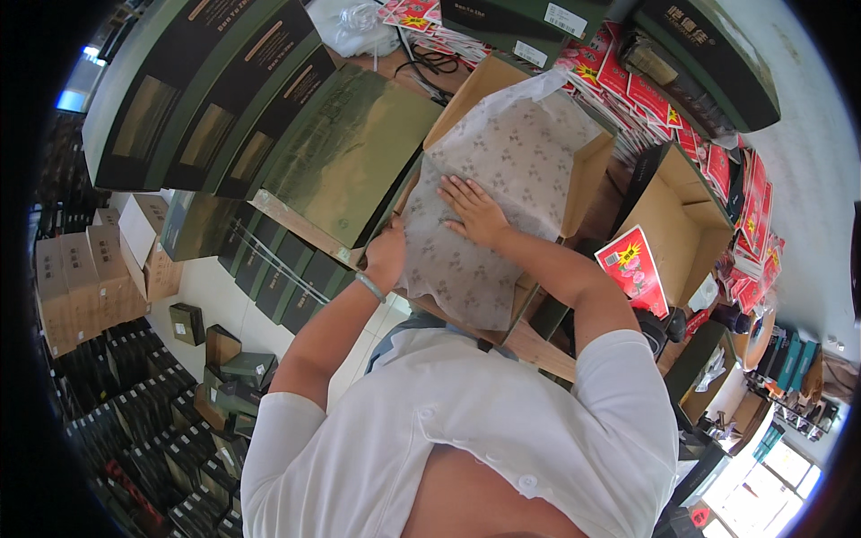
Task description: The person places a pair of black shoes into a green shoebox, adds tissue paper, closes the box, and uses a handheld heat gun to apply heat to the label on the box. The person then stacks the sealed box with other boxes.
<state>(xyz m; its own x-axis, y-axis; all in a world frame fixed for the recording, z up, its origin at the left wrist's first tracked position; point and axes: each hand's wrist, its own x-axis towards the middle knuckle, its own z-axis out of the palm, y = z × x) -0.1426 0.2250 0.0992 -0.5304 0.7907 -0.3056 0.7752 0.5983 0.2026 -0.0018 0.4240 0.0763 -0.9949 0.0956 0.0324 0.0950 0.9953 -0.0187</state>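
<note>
Tissue paper (520,152) runs lengthwise away, far end angled right.

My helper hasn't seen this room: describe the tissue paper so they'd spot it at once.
Find the open cardboard box directly in front of the person, right of the large green shoebox. Spread across it is the thin whitish tissue paper, under the person's flat right hand. Its small grey motifs set it apart from both boxes.

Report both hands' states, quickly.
Left hand: curled at the left edge of the patterned paper; whether it grips anything cannot be told.
Right hand: open, fingers spread, lying on the paper, holding nothing.
</note>
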